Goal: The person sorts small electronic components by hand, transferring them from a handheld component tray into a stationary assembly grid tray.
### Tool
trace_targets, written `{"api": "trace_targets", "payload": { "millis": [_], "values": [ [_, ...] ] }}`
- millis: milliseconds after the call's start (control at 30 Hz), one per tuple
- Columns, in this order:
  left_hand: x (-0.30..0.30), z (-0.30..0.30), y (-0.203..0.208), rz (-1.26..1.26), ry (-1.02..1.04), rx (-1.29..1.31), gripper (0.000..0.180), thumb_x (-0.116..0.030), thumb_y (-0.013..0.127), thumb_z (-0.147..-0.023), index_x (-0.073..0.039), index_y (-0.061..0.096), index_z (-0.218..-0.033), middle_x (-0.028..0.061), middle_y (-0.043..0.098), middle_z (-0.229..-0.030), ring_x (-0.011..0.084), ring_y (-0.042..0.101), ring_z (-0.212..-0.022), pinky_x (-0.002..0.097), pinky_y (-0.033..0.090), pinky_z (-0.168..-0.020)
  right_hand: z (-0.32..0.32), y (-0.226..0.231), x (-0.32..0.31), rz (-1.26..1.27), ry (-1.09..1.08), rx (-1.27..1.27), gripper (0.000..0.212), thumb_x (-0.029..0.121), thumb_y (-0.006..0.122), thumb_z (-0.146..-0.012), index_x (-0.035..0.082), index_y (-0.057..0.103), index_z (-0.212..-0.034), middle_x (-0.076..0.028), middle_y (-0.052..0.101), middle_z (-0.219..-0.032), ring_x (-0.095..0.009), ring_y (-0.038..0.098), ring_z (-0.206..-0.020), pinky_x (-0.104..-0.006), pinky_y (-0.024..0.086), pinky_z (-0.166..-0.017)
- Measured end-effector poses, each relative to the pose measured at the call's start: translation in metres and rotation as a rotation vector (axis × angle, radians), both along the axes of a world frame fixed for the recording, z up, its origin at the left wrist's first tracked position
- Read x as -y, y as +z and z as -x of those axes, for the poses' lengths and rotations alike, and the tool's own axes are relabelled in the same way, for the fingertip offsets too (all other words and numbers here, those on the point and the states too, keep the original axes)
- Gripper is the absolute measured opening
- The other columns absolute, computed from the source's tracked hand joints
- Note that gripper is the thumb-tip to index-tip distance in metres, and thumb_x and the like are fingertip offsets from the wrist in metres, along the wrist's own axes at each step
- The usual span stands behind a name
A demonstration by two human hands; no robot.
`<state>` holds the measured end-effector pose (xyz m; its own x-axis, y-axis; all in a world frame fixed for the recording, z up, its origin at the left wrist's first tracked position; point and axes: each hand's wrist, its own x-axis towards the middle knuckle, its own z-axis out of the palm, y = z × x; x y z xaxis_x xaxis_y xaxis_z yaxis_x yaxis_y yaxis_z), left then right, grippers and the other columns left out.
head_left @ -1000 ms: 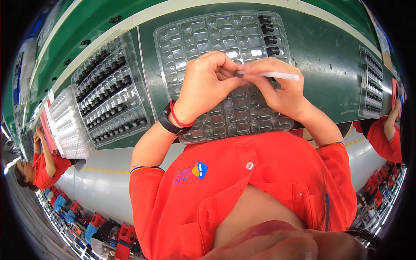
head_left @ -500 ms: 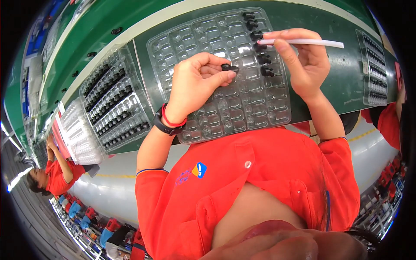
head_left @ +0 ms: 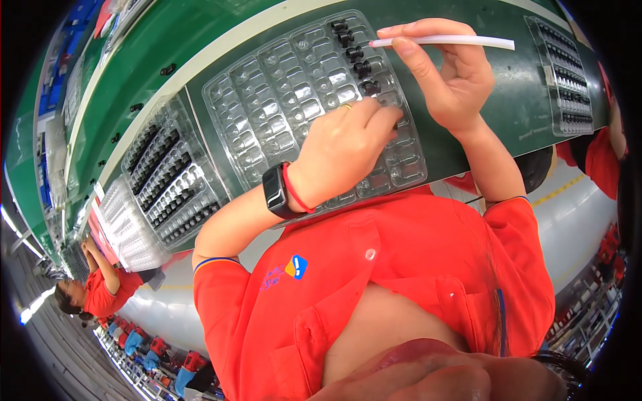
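The right hand (head_left: 449,77) pinches a white stick (head_left: 455,41) between thumb and fingers, its pinkish tip just beside the black parts (head_left: 362,69) that line the far end of a clear tray's (head_left: 277,87) right-hand column. Five of these parts show, each in its own pocket. The left hand (head_left: 351,144) is back-up over the same column, nearer the person, its fingers bent and close together; whether they hold a part cannot be told, since the hand hides what is beneath. A dark watch (head_left: 274,190) and a red band (head_left: 294,189) circle the left wrist.

The tray lies on a green tabletop (head_left: 515,93). To its left lies a second tray (head_left: 200,160) with rows of black parts, and beside that a stack of clear trays (head_left: 130,224). Another filled tray (head_left: 549,73) lies well to the right. At far left, a co-worker (head_left: 107,291) in red raises both hands.
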<state>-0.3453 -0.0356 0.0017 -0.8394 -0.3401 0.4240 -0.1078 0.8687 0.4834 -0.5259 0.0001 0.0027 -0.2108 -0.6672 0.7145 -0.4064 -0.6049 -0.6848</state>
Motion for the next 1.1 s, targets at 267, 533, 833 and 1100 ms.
{"api": "trace_targets", "payload": {
  "millis": [267,533,833,1100],
  "values": [
    [-0.001,-0.002,-0.007,0.054,0.009,0.031,0.021,-0.014,0.072,-0.071,-0.006,0.062,-0.087,0.0074,0.052,-0.080,0.0235,0.057,-0.069,0.0339,0.048,-0.056,-0.003,0.004,-0.001,-0.035,0.003,-0.032,0.020,-0.011,0.060,-0.086,-0.006,0.054,-0.105,-0.020,0.067,-0.097,-0.025,0.067,-0.091,-0.0309,0.055,-0.081],
    [0.065,-0.027,0.022,0.186,0.264,0.081,0.026,-0.021,0.074,-0.076,-0.008,0.066,-0.097,0.0092,0.059,-0.090,0.0282,0.060,-0.086,0.0362,0.051,-0.070,-0.003,0.002,-0.004,-0.092,-0.019,0.007,0.019,-0.010,0.057,-0.088,-0.005,0.052,-0.106,-0.020,0.065,-0.099,-0.027,0.066,-0.094,-0.0365,0.055,-0.085],
    [0.267,-0.147,-0.032,0.224,0.722,0.341,0.034,-0.011,0.068,-0.076,-0.006,0.067,-0.110,0.0167,0.068,-0.102,0.0318,0.065,-0.093,0.0372,0.051,-0.086,-0.014,-0.001,-0.002,-0.100,0.029,-0.021,0.020,-0.010,0.059,-0.087,-0.004,0.053,-0.106,-0.017,0.064,-0.099,-0.027,0.066,-0.094,-0.0333,0.054,-0.085],
    [0.177,-0.091,0.011,-0.247,0.606,-0.110,0.023,-0.016,0.070,-0.076,-0.005,0.073,-0.096,0.0099,0.072,-0.085,0.0166,0.069,-0.075,0.0297,0.054,-0.066,-0.014,-0.005,-0.011,-0.133,0.009,-0.014,0.019,-0.012,0.057,-0.087,-0.005,0.053,-0.105,-0.018,0.064,-0.099,-0.027,0.066,-0.093,-0.0355,0.055,-0.085]
  ]
}}
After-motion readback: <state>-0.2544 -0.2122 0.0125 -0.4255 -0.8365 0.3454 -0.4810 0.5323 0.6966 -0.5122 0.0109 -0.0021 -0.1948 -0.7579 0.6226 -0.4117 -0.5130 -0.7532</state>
